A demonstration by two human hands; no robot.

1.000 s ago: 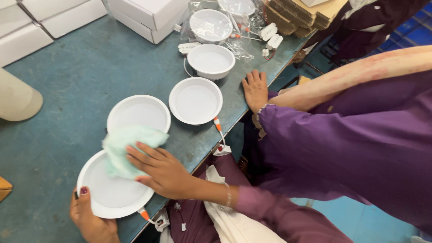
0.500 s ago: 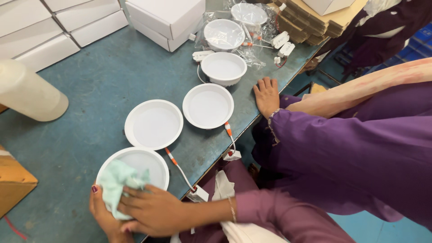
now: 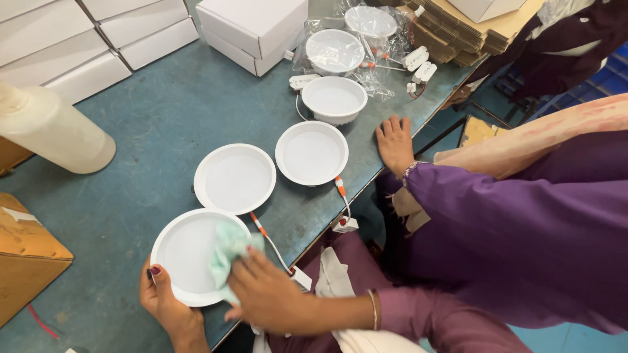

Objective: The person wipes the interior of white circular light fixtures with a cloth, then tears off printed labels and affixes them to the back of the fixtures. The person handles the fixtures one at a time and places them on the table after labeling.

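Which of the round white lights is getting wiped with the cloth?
The nearest round light, at the table's near edge: the green cloth lies on it. The other lights are bare.

Bare teal worktop (image 3: 163, 124) is left open between the white plastic squeeze bottle (image 3: 55, 134) and the row of round white lamp discs (image 3: 235, 178); the far edge is blocked by white cardboard boxes (image 3: 255, 29).

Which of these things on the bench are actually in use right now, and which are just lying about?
In use: left hand steadying the round white lamp; right hand pressing the green cloth on it.

Lying about: white bottle, white boxes, cardboard box, bagged lamps.
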